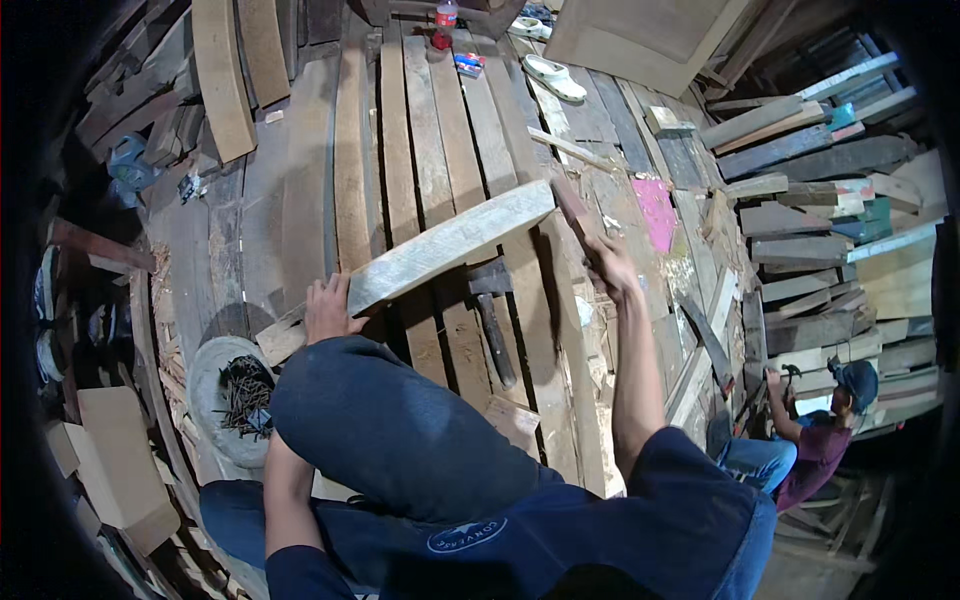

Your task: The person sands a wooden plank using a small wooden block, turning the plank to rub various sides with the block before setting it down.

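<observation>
A pale plank [450,240] lies at a slant across several long boards [355,160]. My left hand [330,310] grips its lower left end, beside my bent knee. My right hand [610,260] is closed on a flat reddish-brown bar [570,210], whose tip is at the plank's upper right end; what kind of tool it is I cannot tell. Below the plank lies a hammer [497,340] with a dark head. At my left is a grey bowl [215,385] holding many nails [245,400].
A co-worker [815,450] in maroon holds a small tool at right, near stacked timber [800,250]. A curved dark tool [705,335], pink sheet [655,210], white clogs [553,80] and bottle [443,30] lie or stand around. Cardboard [110,450] is at lower left.
</observation>
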